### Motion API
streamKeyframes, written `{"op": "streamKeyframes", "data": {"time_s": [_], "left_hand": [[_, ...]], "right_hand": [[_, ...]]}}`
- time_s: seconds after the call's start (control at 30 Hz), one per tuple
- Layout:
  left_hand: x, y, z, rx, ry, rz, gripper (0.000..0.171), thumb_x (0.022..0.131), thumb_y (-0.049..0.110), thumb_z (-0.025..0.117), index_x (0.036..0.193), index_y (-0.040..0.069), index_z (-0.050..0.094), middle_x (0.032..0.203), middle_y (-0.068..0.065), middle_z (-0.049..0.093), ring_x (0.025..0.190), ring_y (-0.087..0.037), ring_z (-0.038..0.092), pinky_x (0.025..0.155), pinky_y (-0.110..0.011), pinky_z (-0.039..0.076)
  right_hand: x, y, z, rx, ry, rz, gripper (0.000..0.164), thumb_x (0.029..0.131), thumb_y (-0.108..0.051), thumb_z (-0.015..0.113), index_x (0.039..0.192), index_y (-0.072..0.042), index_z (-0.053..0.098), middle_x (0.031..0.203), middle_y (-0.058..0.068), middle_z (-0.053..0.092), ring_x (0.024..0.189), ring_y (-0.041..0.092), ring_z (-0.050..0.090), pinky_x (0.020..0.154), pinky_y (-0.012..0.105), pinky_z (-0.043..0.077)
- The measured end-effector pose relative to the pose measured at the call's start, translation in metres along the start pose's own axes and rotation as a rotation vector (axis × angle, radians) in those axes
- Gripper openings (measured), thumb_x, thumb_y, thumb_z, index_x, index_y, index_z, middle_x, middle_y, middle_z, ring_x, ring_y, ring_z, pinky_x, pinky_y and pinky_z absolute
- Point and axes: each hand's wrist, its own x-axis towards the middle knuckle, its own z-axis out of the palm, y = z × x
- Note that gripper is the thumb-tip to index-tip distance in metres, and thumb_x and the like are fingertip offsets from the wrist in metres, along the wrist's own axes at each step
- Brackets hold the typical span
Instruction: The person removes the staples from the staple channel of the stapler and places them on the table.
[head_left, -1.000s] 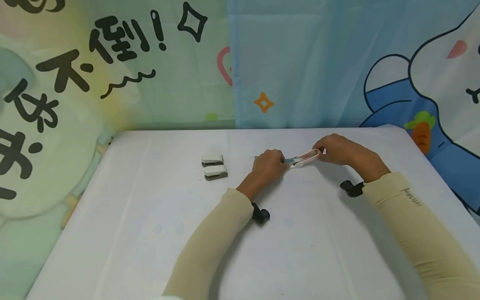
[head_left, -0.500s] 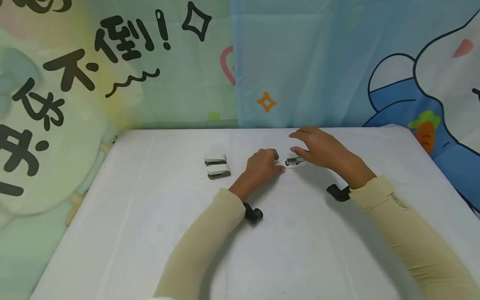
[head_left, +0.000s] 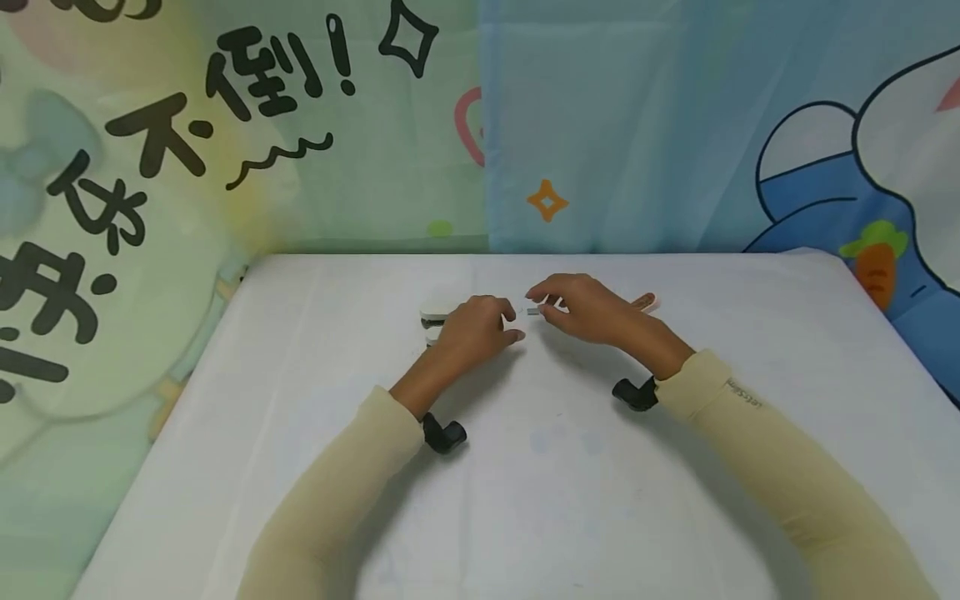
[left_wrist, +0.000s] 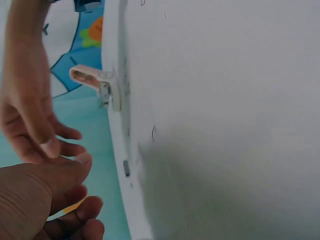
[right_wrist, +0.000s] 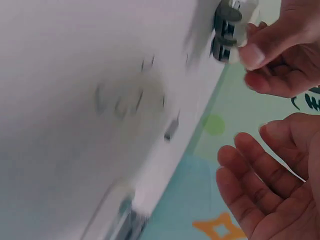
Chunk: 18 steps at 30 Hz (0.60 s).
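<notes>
My left hand (head_left: 477, 325) is held over the table with fingers loosely bent and nothing visible in them. My right hand (head_left: 585, 308) hovers to its right, fingers relaxed and apart from anything. Between the hands lies a small grey strip of staples (head_left: 533, 312), also seen in the right wrist view. A pink and white stapler (left_wrist: 92, 79) lies swung open; in the head view only its pink end shows behind my right hand. Two small white and grey staplers (head_left: 432, 319) sit side by side, partly hidden by my left hand.
Several thin dark marks, like loose staples, dot the white tabletop (head_left: 540, 500). A printed curtain (head_left: 600, 125) hangs along the far edge. A black camera mount (head_left: 444, 433) is strapped at my left wrist, another (head_left: 636, 395) at my right.
Both hands have let go of the pink and white stapler, the right one first. The left hand has moved left toward the two white staplers, and the right hand has shifted left too.
</notes>
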Motion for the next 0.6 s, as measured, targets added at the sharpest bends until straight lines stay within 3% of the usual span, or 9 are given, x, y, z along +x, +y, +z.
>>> {"op": "streamKeyframes", "data": {"time_s": [0.17,0.37,0.47,0.6], "left_hand": [[-0.020,-0.019,-0.017,0.000,0.065,-0.012,0.034,0.088,0.029,0.075,0.109,0.004,0.071,0.089,-0.005,0.065,0.075,-0.015,0.060,0.062,-0.030,0.048],[-0.047,-0.053,-0.036,-0.015,0.210,-0.103,0.038,0.083,0.033,0.079,0.106,0.004,0.072,0.091,-0.008,0.063,0.080,-0.019,0.059,0.066,-0.036,0.049],[-0.055,-0.065,-0.039,-0.033,0.223,-0.122,0.042,0.080,0.034,0.081,0.107,0.003,0.071,0.093,-0.010,0.063,0.082,-0.021,0.058,0.067,-0.037,0.049],[-0.060,-0.074,-0.033,-0.077,0.175,-0.154,0.046,0.077,0.037,0.083,0.107,0.003,0.071,0.092,-0.008,0.063,0.080,-0.021,0.057,0.065,-0.036,0.047]], "right_hand": [[0.015,-0.007,0.017,0.116,-0.007,-0.064,0.027,0.093,0.003,0.059,0.119,0.004,0.064,0.112,0.017,0.066,0.094,0.024,0.063,0.081,0.040,0.051],[0.033,-0.021,0.031,0.206,-0.049,-0.102,0.029,0.092,-0.001,0.064,0.121,0.003,0.063,0.116,0.018,0.065,0.102,0.028,0.060,0.085,0.042,0.050],[0.041,-0.026,0.037,0.203,-0.077,-0.100,0.030,0.091,-0.002,0.065,0.121,0.003,0.063,0.115,0.017,0.065,0.105,0.029,0.059,0.086,0.042,0.050],[0.049,-0.035,0.045,0.194,-0.115,-0.078,0.032,0.091,-0.002,0.066,0.123,0.001,0.063,0.118,0.014,0.064,0.104,0.027,0.059,0.086,0.039,0.050]]}}
